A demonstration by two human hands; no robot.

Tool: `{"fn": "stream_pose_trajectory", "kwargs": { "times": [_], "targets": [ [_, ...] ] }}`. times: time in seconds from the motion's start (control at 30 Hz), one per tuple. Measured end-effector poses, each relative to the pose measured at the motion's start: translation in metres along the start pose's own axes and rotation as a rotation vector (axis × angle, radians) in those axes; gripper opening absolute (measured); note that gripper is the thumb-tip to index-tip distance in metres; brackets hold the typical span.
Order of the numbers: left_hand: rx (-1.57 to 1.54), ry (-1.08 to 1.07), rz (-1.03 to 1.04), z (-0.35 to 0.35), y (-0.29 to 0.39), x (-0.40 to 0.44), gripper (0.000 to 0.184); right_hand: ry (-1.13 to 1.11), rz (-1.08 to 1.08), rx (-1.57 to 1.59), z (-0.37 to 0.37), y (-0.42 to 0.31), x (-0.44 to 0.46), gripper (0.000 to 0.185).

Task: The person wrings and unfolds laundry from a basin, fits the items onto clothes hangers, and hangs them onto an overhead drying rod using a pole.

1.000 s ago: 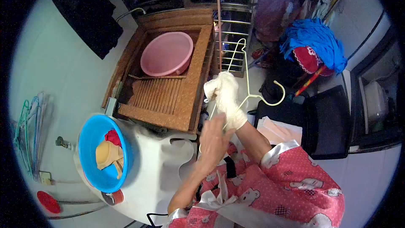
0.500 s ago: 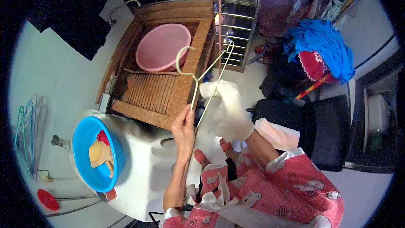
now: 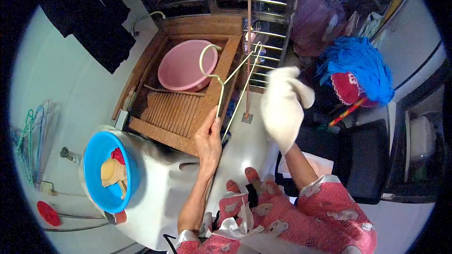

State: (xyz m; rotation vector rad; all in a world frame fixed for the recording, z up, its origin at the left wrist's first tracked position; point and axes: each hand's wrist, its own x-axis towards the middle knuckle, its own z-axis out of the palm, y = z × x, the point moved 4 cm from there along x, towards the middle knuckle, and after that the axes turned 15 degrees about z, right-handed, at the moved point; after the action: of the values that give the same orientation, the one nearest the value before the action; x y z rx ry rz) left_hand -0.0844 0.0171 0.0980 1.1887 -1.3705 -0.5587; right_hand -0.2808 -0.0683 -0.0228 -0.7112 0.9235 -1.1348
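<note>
My left hand [image 3: 208,142] is closed around the neck of a pale yellow-green wire hanger [image 3: 220,95], whose hook points up toward the pink basin. A white cloth mitt or glove [image 3: 282,108] covers my right hand [image 3: 288,98] down to the wrist. Under the fabric its thumb stands apart from the fingers, and it is raised to the right of the hanger without touching it. Individual fingers are hidden by the cloth. Below my left forearm stands a white rounded appliance top or counter [image 3: 162,183].
A brown sink with a washboard [image 3: 169,108] holds a pink basin [image 3: 183,66]. At left, a blue basin [image 3: 89,174] contains beige and red cloth. Several hangers [image 3: 33,136] hang on the left wall. A pole [image 3: 248,42] leans at the window bars; a blue mop [image 3: 358,63] is at right.
My gloved right hand has moved away from the hanger wire, up and to the right. My left hand keeps its hold on the hanger. The camera view has shifted slightly.
</note>
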Motion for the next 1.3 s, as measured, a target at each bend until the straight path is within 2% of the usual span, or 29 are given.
{"fn": "stream_pose_trajectory", "kwargs": {
  "times": [0.1,0.17,0.4,0.53,0.6,0.7,0.77,0.83,0.9,0.97,1.0,1.1,1.13,1.17,1.23,1.3],
  "targets": [
    [-0.084,-0.137,-0.067,0.021,0.004,-0.005,0.029,-0.003,-0.021,-0.130,0.036,0.010,-0.004,0.022],
    [0.034,-0.244,0.148,0.033,0.006,-0.010,0.027,-0.005,-0.039,-0.194,0.049,0.008,-0.004,0.022],
    [0.022,-0.312,0.213,0.034,0.010,-0.026,0.026,-0.023,-0.098,-0.488,0.046,-0.020,-0.012,0.023],
    [0.023,-0.328,0.257,0.034,0.019,-0.024,0.026,-0.070,-0.217,-0.871,0.047,-0.039,-0.023,0.024],
    [-0.015,-0.294,0.297,0.033,0.028,-0.020,0.026,-0.186,-0.329,-1.167,0.056,-0.042,-0.024,0.024],
    [-0.018,-0.203,0.310,0.032,0.030,-0.018,0.025,-0.500,-0.416,-1.585,0.072,-0.018,-0.020,0.025],
    [0.043,-0.309,0.137,0.025,0.018,-0.016,0.025,-0.687,-0.406,-1.711,0.068,0.005,-0.009,0.025],
    [-0.021,-0.311,0.138,0.015,0.018,-0.020,0.026,-0.752,-0.355,-1.652,0.073,0.009,-0.003,0.026],
    [-0.096,-0.242,0.125,0.011,0.007,-0.025,0.026,-0.676,-0.196,-1.620,0.078,0.010,0.003,0.021],
    [-0.122,-0.268,0.061,0.011,0.001,-0.027,0.026,-0.305,-0.298,-2.259,0.058,0.036,0.021,0.022],
    [-0.121,-0.272,0.057,0.010,0.000,-0.026,0.026,-0.235,-0.016,-2.167,0.103,-0.016,-0.018,0.022],
    [-0.163,-0.227,0.046,0.006,-0.001,-0.022,0.026,-0.469,-0.644,-1.972,0.104,0.005,0.002,0.022],
    [-0.190,-0.210,0.021,0.004,0.000,-0.019,0.026,-0.480,-0.064,-1.648,0.098,0.012,0.003,0.021],
    [-0.219,-0.195,-0.001,0.002,0.002,-0.015,0.026,-0.475,-0.054,-1.521,0.127,-0.026,-0.040,0.020],
    [-0.162,-0.205,0.107,-0.010,0.024,-0.006,0.025,-0.439,-0.511,-1.738,0.136,-0.023,-0.050,0.018],
    [-0.070,-0.223,0.164,-0.021,0.031,-0.006,0.025,-0.129,-0.774,-1.458,0.133,-0.056,-0.079,0.017]
  ]
}}
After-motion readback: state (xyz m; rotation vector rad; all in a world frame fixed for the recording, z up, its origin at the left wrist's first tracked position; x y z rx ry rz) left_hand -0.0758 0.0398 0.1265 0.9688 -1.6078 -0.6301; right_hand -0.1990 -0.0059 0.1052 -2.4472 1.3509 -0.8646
